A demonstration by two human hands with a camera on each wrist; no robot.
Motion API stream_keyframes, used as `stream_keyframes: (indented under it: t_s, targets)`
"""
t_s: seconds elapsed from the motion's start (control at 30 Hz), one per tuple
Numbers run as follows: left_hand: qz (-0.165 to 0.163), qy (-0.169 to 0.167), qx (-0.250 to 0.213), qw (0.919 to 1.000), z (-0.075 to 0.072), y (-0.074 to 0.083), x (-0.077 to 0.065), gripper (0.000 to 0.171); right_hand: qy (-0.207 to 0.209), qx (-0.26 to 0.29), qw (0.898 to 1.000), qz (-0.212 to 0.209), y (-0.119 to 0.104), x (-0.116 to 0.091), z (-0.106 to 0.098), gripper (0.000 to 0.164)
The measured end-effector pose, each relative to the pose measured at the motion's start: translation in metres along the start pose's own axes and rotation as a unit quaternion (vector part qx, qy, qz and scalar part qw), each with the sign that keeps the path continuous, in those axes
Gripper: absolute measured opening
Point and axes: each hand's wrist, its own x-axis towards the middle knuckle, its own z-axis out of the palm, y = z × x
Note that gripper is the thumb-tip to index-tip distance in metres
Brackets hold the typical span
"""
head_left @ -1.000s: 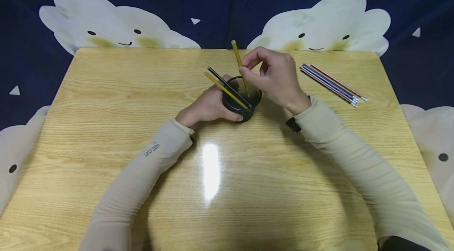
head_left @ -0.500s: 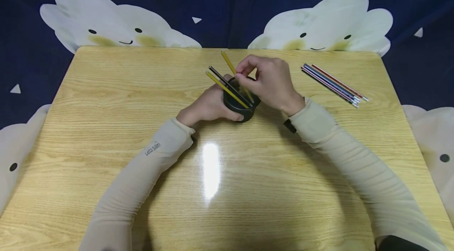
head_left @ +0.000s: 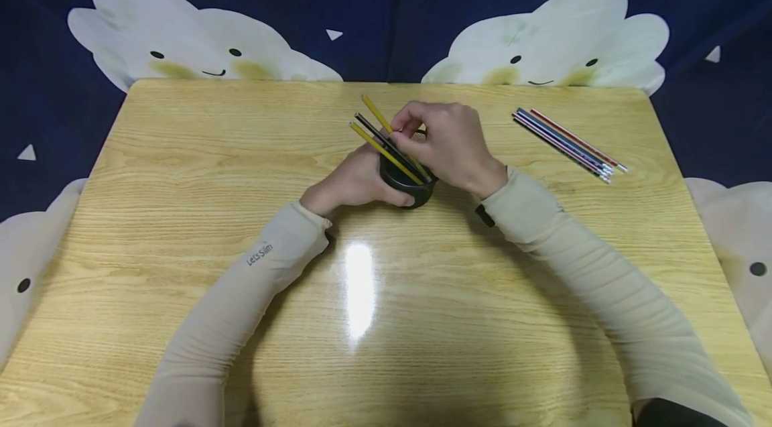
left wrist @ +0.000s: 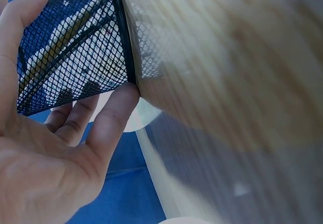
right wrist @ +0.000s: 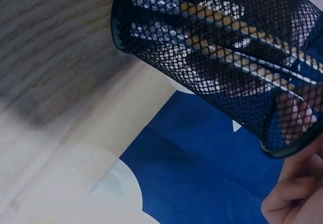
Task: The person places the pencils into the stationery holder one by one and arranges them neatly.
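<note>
A black mesh pencil cup (head_left: 422, 198) stands on the table, and my left hand (head_left: 352, 179) holds it round the side. In the left wrist view, the left hand's fingers (left wrist: 113, 115) spread around the mesh cup (left wrist: 75, 47) near its base. My right hand (head_left: 449, 142) is over the rim, pinching a yellow pencil (head_left: 374, 108) between thumb and forefinger. That pencil slants down into the cup. Beside it lean a black pencil (head_left: 370, 127) and another yellow pencil (head_left: 386, 153). Through the mesh in the right wrist view, pencils (right wrist: 227, 19) show silvery ends at the bottom.
Several pencils (head_left: 561, 145), red, blue and dark striped, lie side by side at the back right of the wooden table (head_left: 458, 320). Behind the table's far edge hangs a dark blue cloth (head_left: 386, 11) with white clouds.
My right hand has moved left and down, tilting the yellow pencil leftward and lowering it into the cup beside the other two. The left hand and cup stay in place.
</note>
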Motion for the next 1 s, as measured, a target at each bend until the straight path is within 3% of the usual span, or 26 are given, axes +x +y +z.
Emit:
stream_keyframes:
  t_s: [0.6, 0.8, 1.0]
  targets:
    - [0.013, -0.013, 0.021, 0.9996, -0.001, -0.001, 0.001, 0.117, -0.015, 0.008, 1.0, 0.026, 0.004, -0.005, 0.003, 0.01]
    - [0.003, -0.002, 0.015, 0.9999, -0.001, 0.0, 0.0, 0.097, 0.001, 0.009, 1.0, 0.019, 0.006, -0.01, -0.004, 0.009]
    - [0.0, 0.008, 0.037, 0.9993, 0.001, 0.0, 0.0, 0.095, 0.029, 0.006, 0.999, 0.021, 0.013, -0.018, -0.019, 0.006]
